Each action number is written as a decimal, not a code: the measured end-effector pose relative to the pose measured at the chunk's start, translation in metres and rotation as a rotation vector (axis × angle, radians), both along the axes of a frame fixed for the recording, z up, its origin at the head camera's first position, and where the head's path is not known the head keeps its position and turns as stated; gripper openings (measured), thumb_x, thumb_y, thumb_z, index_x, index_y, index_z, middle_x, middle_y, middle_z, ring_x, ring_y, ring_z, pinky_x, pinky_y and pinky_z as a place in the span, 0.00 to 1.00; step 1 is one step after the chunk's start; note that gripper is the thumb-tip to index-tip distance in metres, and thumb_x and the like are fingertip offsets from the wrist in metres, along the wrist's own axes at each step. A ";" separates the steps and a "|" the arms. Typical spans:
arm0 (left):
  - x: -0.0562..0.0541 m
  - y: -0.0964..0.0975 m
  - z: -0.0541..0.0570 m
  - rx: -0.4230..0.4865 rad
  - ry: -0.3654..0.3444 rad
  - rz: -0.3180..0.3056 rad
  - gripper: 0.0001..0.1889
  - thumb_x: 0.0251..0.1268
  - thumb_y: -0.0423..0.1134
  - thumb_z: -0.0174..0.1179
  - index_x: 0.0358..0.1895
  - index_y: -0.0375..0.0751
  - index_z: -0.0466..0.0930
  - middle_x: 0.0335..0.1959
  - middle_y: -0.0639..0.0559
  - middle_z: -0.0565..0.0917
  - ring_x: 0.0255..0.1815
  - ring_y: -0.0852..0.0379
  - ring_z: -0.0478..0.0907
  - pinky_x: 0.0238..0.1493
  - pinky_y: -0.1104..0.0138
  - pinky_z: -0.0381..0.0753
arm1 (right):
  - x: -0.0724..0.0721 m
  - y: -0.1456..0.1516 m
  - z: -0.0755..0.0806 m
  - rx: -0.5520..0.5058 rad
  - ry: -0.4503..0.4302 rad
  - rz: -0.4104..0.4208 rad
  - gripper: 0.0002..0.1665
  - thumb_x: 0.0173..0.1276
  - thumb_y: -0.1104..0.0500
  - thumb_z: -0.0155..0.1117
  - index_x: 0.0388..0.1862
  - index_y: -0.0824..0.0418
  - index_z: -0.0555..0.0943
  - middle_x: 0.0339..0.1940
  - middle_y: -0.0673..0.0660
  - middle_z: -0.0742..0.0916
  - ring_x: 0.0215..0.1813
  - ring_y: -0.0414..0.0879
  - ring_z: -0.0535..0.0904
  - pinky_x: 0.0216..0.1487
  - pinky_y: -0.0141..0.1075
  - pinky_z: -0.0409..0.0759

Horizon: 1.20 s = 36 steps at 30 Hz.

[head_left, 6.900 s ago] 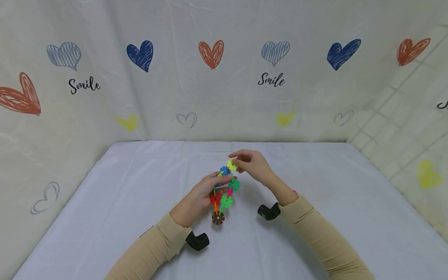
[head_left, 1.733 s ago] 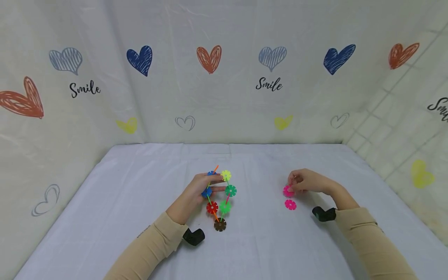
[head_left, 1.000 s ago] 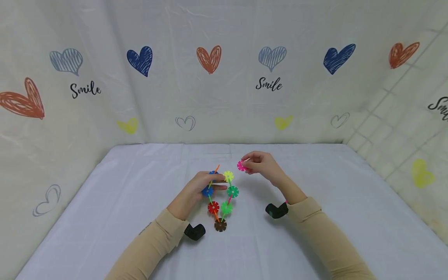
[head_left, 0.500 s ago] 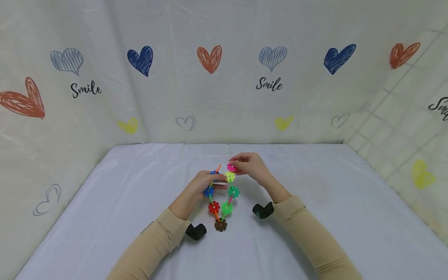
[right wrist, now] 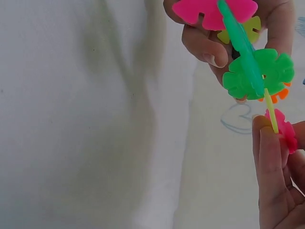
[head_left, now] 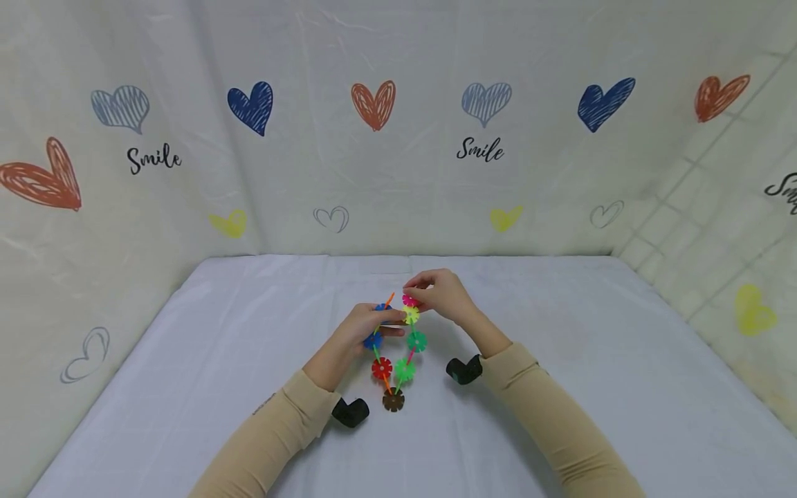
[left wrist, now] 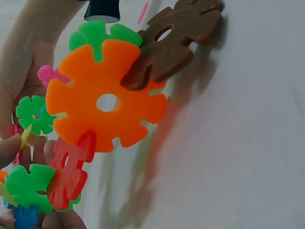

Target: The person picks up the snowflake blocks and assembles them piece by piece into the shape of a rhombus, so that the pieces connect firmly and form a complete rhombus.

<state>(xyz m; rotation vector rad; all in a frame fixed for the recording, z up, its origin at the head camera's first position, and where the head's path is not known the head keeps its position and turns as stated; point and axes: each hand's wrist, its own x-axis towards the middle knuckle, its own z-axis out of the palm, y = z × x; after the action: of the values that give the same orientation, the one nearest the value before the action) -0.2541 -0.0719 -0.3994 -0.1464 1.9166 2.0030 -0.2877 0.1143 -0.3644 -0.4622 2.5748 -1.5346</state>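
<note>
My left hand grips the upper left of a loop-shaped chain of slotted plastic snowflake discs. A brown disc hangs at the bottom, with a red disc and green discs above it. An orange disc, edge-on from the head, faces the left wrist camera. An orange one sticks up from the left branch. At the right branch's top is a yellow disc, edge-on in the right wrist view. My right hand pinches a pink disc right at the yellow disc's edge.
A white cloth covers the table beneath both hands. Black wrist-camera mounts jut inward below each wrist. Behind the table hangs a pale curtain printed with hearts. The right sleeve crosses over the table's right half.
My right hand let go of the yellow disc on the chain, picked a pink disc off the table at right, and brought it left to the yellow disc. My left hand kept holding the chain.
</note>
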 end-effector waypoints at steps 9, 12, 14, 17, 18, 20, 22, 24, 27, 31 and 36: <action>-0.001 0.001 -0.001 0.009 -0.005 -0.020 0.13 0.71 0.39 0.67 0.48 0.31 0.83 0.42 0.42 0.90 0.39 0.51 0.90 0.75 0.44 0.57 | -0.009 0.005 -0.013 -0.240 -0.132 0.014 0.18 0.74 0.60 0.67 0.55 0.72 0.84 0.48 0.61 0.89 0.42 0.44 0.87 0.49 0.38 0.85; -0.001 0.001 -0.001 0.030 -0.014 -0.023 0.13 0.71 0.38 0.66 0.49 0.29 0.83 0.43 0.42 0.90 0.38 0.52 0.90 0.74 0.46 0.60 | -0.010 0.005 -0.018 -0.297 -0.162 0.023 0.19 0.76 0.59 0.65 0.57 0.73 0.83 0.50 0.60 0.88 0.43 0.43 0.86 0.51 0.37 0.84; -0.002 0.001 -0.002 0.045 -0.018 -0.022 0.13 0.71 0.37 0.66 0.49 0.29 0.83 0.43 0.42 0.90 0.38 0.53 0.90 0.73 0.48 0.63 | -0.009 0.006 -0.020 -0.336 -0.170 0.020 0.20 0.77 0.60 0.64 0.58 0.74 0.82 0.52 0.60 0.88 0.43 0.42 0.86 0.52 0.37 0.84; -0.002 0.001 -0.001 0.054 -0.023 -0.015 0.13 0.72 0.38 0.65 0.49 0.29 0.82 0.44 0.41 0.89 0.38 0.53 0.90 0.73 0.48 0.64 | -0.010 0.005 -0.023 -0.383 -0.182 0.024 0.21 0.78 0.61 0.62 0.60 0.77 0.79 0.52 0.59 0.88 0.44 0.41 0.85 0.52 0.37 0.84; -0.002 0.001 -0.001 0.054 -0.023 -0.014 0.13 0.72 0.38 0.65 0.49 0.29 0.82 0.45 0.41 0.89 0.38 0.53 0.90 0.73 0.48 0.64 | -0.010 0.005 -0.024 -0.394 -0.193 0.028 0.21 0.78 0.61 0.61 0.61 0.77 0.79 0.51 0.57 0.88 0.44 0.41 0.84 0.52 0.37 0.84; -0.001 0.001 -0.001 0.055 -0.026 -0.012 0.13 0.72 0.38 0.65 0.49 0.29 0.82 0.46 0.40 0.89 0.37 0.53 0.90 0.73 0.48 0.63 | -0.011 0.005 -0.027 -0.418 -0.226 0.049 0.22 0.80 0.61 0.59 0.63 0.78 0.77 0.50 0.55 0.88 0.44 0.40 0.84 0.51 0.36 0.84; -0.001 0.002 0.000 0.057 -0.026 -0.015 0.14 0.72 0.38 0.65 0.50 0.29 0.82 0.46 0.40 0.89 0.37 0.53 0.89 0.73 0.48 0.63 | -0.012 0.006 -0.031 -0.445 -0.263 0.085 0.23 0.81 0.61 0.56 0.65 0.79 0.74 0.48 0.53 0.87 0.44 0.39 0.83 0.51 0.35 0.84; 0.000 0.002 0.000 0.059 -0.022 -0.020 0.14 0.72 0.38 0.65 0.50 0.29 0.82 0.46 0.40 0.89 0.36 0.54 0.89 0.73 0.48 0.63 | -0.013 0.008 -0.034 -0.474 -0.300 0.122 0.24 0.83 0.61 0.52 0.67 0.80 0.71 0.47 0.53 0.87 0.45 0.39 0.83 0.51 0.33 0.83; 0.001 0.004 -0.001 0.061 -0.019 -0.021 0.14 0.72 0.38 0.65 0.50 0.28 0.82 0.45 0.41 0.89 0.35 0.55 0.89 0.73 0.48 0.64 | -0.013 0.011 -0.037 -0.505 -0.328 0.193 0.26 0.84 0.62 0.48 0.69 0.82 0.66 0.45 0.52 0.86 0.45 0.39 0.84 0.51 0.32 0.83; 0.002 0.006 -0.002 0.052 -0.008 0.005 0.15 0.71 0.38 0.65 0.50 0.28 0.82 0.42 0.42 0.90 0.35 0.55 0.89 0.73 0.48 0.64 | -0.014 0.013 -0.038 -0.533 -0.336 0.268 0.24 0.85 0.62 0.48 0.66 0.82 0.67 0.41 0.51 0.86 0.45 0.40 0.84 0.51 0.32 0.83; 0.003 0.007 -0.003 0.030 0.005 0.044 0.15 0.69 0.39 0.67 0.49 0.29 0.84 0.39 0.46 0.90 0.36 0.55 0.89 0.73 0.46 0.61 | -0.014 0.013 -0.036 -0.543 -0.360 0.287 0.20 0.84 0.63 0.47 0.63 0.78 0.73 0.42 0.50 0.86 0.45 0.40 0.84 0.51 0.33 0.83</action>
<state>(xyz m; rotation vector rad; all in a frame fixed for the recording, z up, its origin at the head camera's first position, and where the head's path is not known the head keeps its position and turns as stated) -0.2511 -0.0651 -0.4024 -0.1781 1.9013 2.0614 -0.3016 0.1272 -0.3999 -0.5145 1.7313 -1.9746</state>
